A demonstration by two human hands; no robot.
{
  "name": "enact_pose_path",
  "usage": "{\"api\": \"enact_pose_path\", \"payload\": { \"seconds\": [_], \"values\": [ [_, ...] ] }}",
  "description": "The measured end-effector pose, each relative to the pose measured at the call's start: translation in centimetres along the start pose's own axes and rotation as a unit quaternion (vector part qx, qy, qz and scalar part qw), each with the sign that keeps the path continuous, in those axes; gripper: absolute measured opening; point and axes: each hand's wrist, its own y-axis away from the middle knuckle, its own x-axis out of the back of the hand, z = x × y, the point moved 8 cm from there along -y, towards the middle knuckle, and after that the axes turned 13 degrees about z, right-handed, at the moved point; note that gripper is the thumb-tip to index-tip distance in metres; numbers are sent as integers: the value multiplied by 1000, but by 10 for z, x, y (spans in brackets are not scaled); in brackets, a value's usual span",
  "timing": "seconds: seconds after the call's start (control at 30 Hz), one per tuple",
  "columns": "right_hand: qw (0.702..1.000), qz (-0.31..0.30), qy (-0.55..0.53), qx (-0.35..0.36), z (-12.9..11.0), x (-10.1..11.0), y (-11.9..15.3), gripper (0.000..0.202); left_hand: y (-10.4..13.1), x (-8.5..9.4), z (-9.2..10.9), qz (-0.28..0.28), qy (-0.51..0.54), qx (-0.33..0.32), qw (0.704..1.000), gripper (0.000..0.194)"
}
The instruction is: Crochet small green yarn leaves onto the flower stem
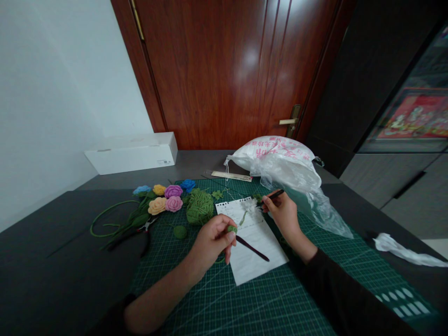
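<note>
My left hand (217, 235) is closed, fingers and thumb pinching a small green crocheted piece (231, 228). A slim dark stick (254, 248) runs from beside those fingertips across the paper; whether it touches the piece I cannot tell. In my right hand (283, 212) is a black pen-like tool (276, 194), its tip pointing down and left. White fluffy stuffing (249, 205) lies by that tip, on the upper part of a handwritten notebook sheet (245, 270). A short green strand (242, 218) rests on the sheet between both hands.
A green cutting mat (196, 289) covers the table's middle. To the left are crocheted flowers (165, 204), a green yarn ball (200, 207) and black-handled pliers (145, 231). Behind stand a white box (136, 151), a ruler (231, 176) and a stuffed plastic bag (280, 158).
</note>
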Motion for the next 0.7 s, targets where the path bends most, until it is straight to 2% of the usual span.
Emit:
{"api": "enact_pose_path", "payload": {
  "seconds": [0.2, 0.33, 0.37, 0.4, 0.5, 0.57, 0.7],
  "values": [
    [994, -18, -111, -19, -24, -4, 8, 35, -4, -3, 6, -14, 13, -16, 1000, 30],
    [984, -66, -165, -27, -44, -13, 24, 31, -10, -12, 14, -32, 21, -20, 999, 70],
    [981, -78, -177, -32, -48, -16, 28, 31, -11, -15, 14, -37, 20, -15, 999, 72],
    [977, -87, -190, -38, -51, -19, 32, 31, -12, -17, 13, -40, 17, -10, 999, 69],
    [967, -105, -222, -61, -57, -24, 38, 31, -17, -22, 6, -37, 7, 2, 999, 40],
    [962, -107, -240, -78, -58, -26, 40, 31, -22, -21, -1, -23, -2, 0, 1000, 27],
    [949, -99, -277, -110, -60, -22, 38, 30, -36, -8, -17, 15, -26, -13, 999, 27]
  ]
}}
